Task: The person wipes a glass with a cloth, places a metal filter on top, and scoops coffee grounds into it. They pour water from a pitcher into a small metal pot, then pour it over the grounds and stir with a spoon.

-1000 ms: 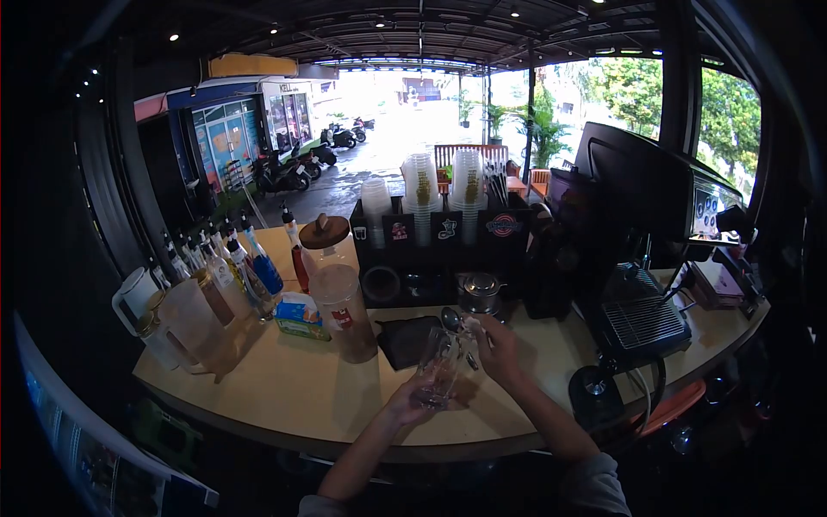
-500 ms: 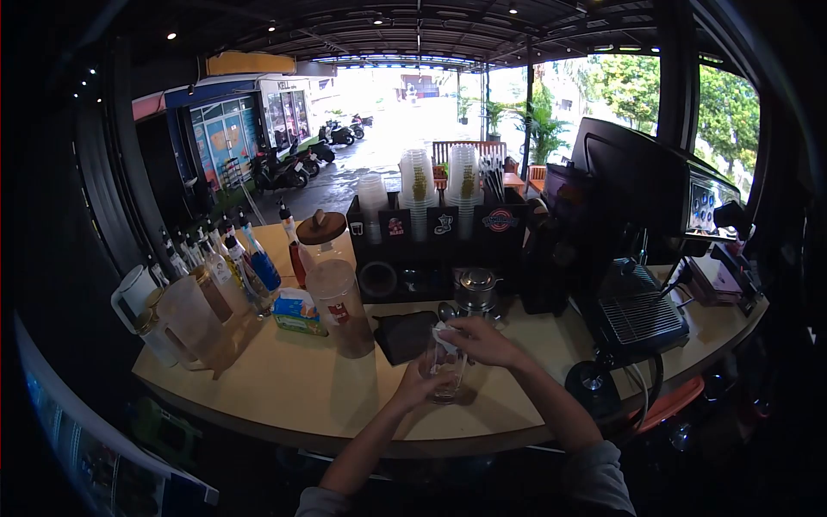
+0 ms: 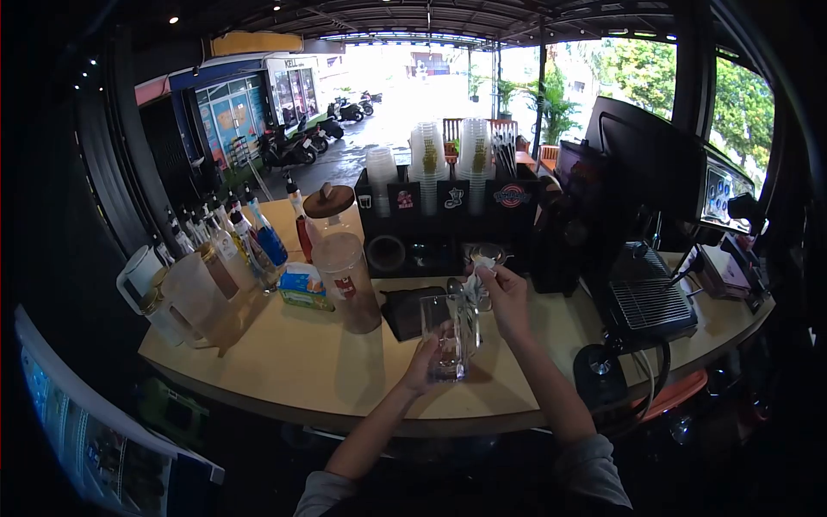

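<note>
My left hand (image 3: 425, 364) is wrapped round a clear glass mug (image 3: 448, 345), which stands upright low over the front of the counter. To its right, my right hand (image 3: 506, 293) pinches a crumpled white tissue (image 3: 479, 287), held above and just beside the mug's rim. Behind that tissue, a small metal-and-glass vessel (image 3: 485, 255) is partly hidden. A dark flat mat or tray (image 3: 407, 312) lies behind the mug, with a spoon's round bowl (image 3: 454, 285) near its right end.
On the left stand a tall lidded canister (image 3: 347, 284), a tissue pack (image 3: 305, 288), plastic pitchers (image 3: 188, 306) and several syrup bottles (image 3: 267, 233). Stacked plastic cups (image 3: 428, 168) fill a black organizer (image 3: 431, 237) at the back. A machine with a metal grate (image 3: 639, 300) occupies the right side.
My right hand has lifted the tissue out of the mug's mouth and moved it up and right. My left hand keeps holding the mug. The view has tipped slightly downward.
</note>
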Demonstrator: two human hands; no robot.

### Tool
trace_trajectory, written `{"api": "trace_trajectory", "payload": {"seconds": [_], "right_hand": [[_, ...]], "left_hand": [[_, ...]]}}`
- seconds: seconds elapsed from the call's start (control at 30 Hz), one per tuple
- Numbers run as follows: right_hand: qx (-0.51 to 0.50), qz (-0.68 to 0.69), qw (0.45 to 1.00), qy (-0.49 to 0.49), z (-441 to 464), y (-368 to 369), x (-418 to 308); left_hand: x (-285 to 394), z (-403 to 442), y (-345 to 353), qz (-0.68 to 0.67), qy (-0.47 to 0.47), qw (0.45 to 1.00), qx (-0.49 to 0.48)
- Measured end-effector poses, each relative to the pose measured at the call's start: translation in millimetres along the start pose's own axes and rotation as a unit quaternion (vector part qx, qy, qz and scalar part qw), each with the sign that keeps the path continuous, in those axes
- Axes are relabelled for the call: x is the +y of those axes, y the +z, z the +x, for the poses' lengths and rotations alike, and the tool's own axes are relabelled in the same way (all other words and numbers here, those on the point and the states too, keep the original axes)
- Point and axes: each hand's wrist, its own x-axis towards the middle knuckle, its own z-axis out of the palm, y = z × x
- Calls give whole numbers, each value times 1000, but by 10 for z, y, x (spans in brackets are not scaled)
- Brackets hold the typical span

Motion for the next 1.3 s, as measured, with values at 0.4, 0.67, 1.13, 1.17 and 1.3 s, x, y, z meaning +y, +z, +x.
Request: {"api": "trace_trajectory", "payload": {"seconds": [0.4,0.67,1.13,1.17,1.3], "right_hand": [[-21,-344,898,-274,-682,137,257],[27,-350,891,-289,-461,232,123],[-161,-395,884,-191,-332,75,-223],[-258,-385,878,-114,-318,49,-265],[-341,-347,859,-157,-223,65,-456]], "left_hand": [[55,137,242,137,83,961,227],[-94,95,135,265,66,938,215],[341,-80,422,565,97,792,210],[354,-75,416,569,111,787,213],[432,-104,412,549,45,816,176]]}}
